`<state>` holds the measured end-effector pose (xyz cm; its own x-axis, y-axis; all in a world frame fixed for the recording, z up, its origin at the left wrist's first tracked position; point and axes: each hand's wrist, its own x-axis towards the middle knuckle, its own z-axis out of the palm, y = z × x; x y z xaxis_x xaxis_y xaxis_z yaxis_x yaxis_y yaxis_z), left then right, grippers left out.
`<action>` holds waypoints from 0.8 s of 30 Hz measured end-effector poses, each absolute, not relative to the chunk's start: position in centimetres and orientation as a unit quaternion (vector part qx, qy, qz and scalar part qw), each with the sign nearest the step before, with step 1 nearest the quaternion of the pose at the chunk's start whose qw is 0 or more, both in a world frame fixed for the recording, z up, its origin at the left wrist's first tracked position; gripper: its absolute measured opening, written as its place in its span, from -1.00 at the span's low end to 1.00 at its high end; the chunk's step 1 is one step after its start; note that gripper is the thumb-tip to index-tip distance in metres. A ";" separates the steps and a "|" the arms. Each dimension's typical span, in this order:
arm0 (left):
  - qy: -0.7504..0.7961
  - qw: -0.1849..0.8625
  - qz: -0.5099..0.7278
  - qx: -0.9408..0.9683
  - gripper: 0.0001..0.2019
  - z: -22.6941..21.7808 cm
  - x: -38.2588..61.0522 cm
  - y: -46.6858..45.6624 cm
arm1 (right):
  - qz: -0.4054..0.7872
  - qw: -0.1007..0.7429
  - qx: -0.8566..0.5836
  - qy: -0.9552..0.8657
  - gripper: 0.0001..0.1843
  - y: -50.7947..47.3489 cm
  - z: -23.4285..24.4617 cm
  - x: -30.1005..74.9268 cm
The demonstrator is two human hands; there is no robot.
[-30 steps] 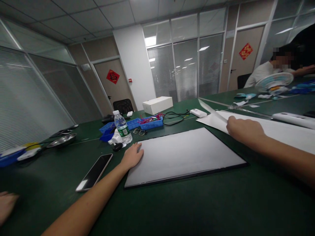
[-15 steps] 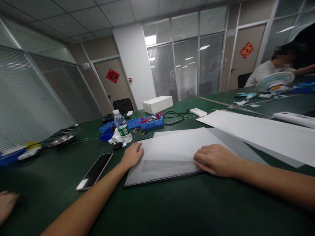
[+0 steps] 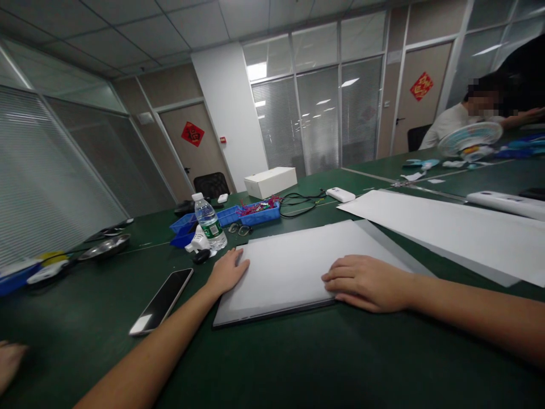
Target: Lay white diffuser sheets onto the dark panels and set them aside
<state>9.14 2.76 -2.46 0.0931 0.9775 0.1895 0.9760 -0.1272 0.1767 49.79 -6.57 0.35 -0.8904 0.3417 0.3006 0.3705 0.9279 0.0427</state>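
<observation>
A flat, dark-edged panel (image 3: pixel 272 313) lies on the green table with a thin white sheet (image 3: pixel 285 267) spread over its top. My left hand (image 3: pixel 227 271) rests at the panel's left edge, thumb on the sheet and apart from the fingers. Flat on the right part of the sheet lies my right hand (image 3: pixel 368 282), fingers stretched out and pointing left. Neither hand grips anything. Behind the right hand a greyish, see-through sheet (image 3: pixel 394 247) sticks out to the right from beneath the white one.
Left of the panel is a phone (image 3: pixel 162 301). Beyond are a water bottle (image 3: pixel 209 221), glasses (image 3: pixel 239 229), a blue bin of parts (image 3: pixel 261 213) and a white box (image 3: pixel 271 182). White sheets (image 3: pixel 451 233) lie right. Another person's hand (image 3: pixel 11 363) shows far left; someone sits behind a fan (image 3: pixel 470 140).
The white sheet's near edge, which showed a fold across the panel, now lies flat along the front. My right hand has shifted slightly left and flattened out. The left hand stays at its edge.
</observation>
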 end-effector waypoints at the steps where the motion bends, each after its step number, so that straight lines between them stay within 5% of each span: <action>1: 0.661 0.002 0.130 0.739 -0.41 -2.5 9.2 2.8 | -0.049 0.148 -0.181 -0.971 -0.66 -6.5 0.3 49.8; 18: 0.662 0.029 0.137 0.736 -0.42 -3.0 8.3 3.5 | 0.024 0.146 -0.177 -0.973 -0.55 -6.5 0.5 50.1; 24: 0.670 0.041 0.151 0.725 -0.44 -3.1 8.1 3.6 | -0.070 0.220 -0.310 -0.922 -0.57 -3.5 0.7 52.8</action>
<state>8.12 3.62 -3.14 0.0557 0.9849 0.1642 0.9598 -0.0982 0.2631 52.80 -3.49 0.67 -0.7114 0.5408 0.4488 0.6025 0.7981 -0.0068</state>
